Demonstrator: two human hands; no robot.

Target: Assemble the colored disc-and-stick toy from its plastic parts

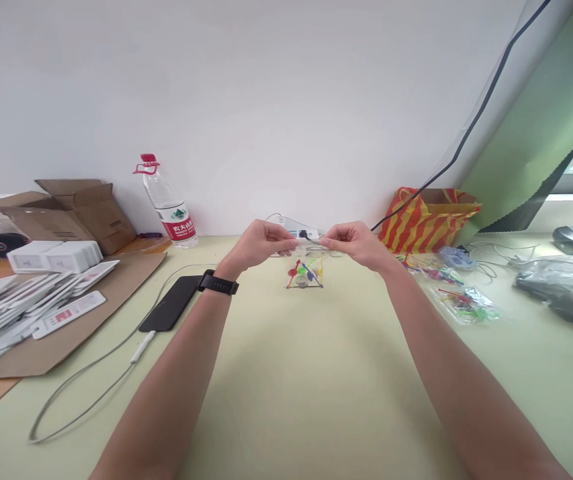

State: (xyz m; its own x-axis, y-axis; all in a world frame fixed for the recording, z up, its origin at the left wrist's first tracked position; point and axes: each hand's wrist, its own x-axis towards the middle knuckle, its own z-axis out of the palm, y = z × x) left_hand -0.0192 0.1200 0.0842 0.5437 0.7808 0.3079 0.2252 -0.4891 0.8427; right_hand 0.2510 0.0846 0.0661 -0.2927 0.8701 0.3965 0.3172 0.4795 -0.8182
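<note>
Both of my arms reach forward over a pale green table (286,387). My left hand (261,243) and my right hand (354,242) each pinch a top corner of a small clear plastic bag (305,270), held up between them just above the table. Inside the bag are small coloured plastic pieces, red, blue, yellow and green. A black watch (218,283) sits on my left wrist. Both hands are closed on the bag's upper edge.
A black phone (172,303) on a white cable lies to the left, near cardboard (66,313) with stacked white packets (26,300). A water bottle (169,203) stands at the wall. More bags of coloured pieces (461,303) and a red-yellow striped bag (429,220) lie right.
</note>
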